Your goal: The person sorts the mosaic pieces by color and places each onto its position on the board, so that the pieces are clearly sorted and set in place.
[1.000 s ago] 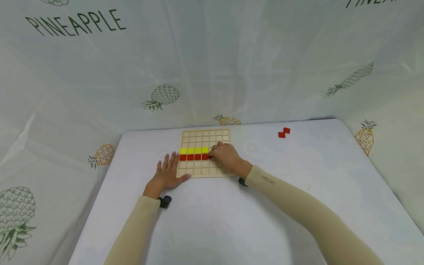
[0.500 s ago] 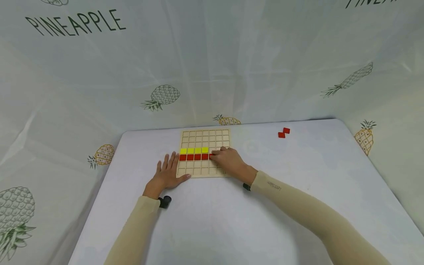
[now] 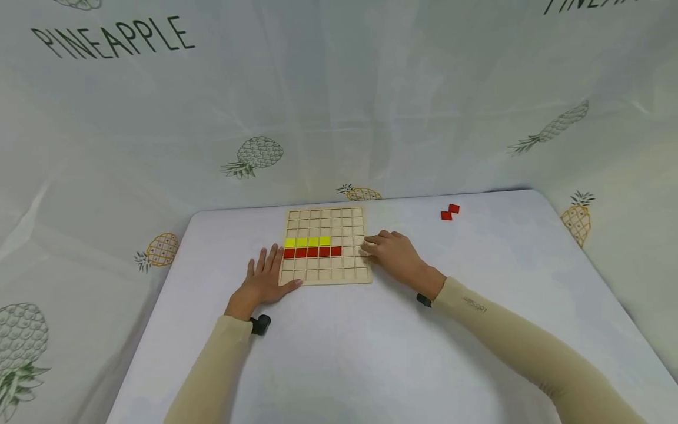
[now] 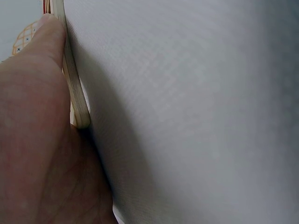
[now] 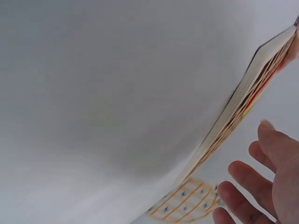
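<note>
A light wooden grid board lies on the table in the head view. Across its left part run a row of yellow square tiles and, just below it, a longer row of red square tiles. My left hand rests flat with spread fingers at the board's left edge, the thumb along its lower left corner. The left wrist view shows that thumb against the board's edge. My right hand hovers by the right edge, fingers relaxed and holding nothing; the right wrist view shows its fingers apart.
Two loose red tiles lie on the white table at the back right. A pale curtain printed with pineapples hangs behind the table and along its sides.
My right hand has let go of the fifth red tile, now lying in its cell, and moved right to the board's edge. My left hand has stayed in place.
</note>
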### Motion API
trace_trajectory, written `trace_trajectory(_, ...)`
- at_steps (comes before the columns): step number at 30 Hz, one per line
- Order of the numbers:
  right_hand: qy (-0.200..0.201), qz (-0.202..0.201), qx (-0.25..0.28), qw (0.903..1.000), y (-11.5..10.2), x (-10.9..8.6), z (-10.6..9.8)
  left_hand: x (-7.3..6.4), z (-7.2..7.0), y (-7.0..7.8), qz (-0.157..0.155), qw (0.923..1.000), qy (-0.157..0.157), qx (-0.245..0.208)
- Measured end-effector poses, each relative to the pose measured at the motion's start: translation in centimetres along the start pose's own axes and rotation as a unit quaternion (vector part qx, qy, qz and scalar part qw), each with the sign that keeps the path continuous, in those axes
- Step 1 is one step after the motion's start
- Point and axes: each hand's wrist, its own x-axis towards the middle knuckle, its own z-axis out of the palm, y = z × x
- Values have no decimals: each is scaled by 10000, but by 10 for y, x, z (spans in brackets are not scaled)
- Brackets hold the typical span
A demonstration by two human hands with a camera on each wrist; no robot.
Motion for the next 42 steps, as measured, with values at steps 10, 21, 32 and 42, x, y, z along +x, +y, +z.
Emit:
trace_trajectory(10, 55, 492, 113, 9987, 45, -26, -2, -4, -4, 2, 38, 9999, -65, -71)
trace_trajectory(21, 81, 933, 277, 9952, 100, -57, -7, -1, -3, 0, 119, 9999, -28, 9)
trace_trajectory(32, 31, 1313, 150, 9912, 135, -74, -6, -1, -1, -2, 107, 9999, -1, -23)
trace_trajectory(42, 112, 1448, 148, 9893, 157, -76, -3, -1, -1, 0, 29, 10000, -33, -15)
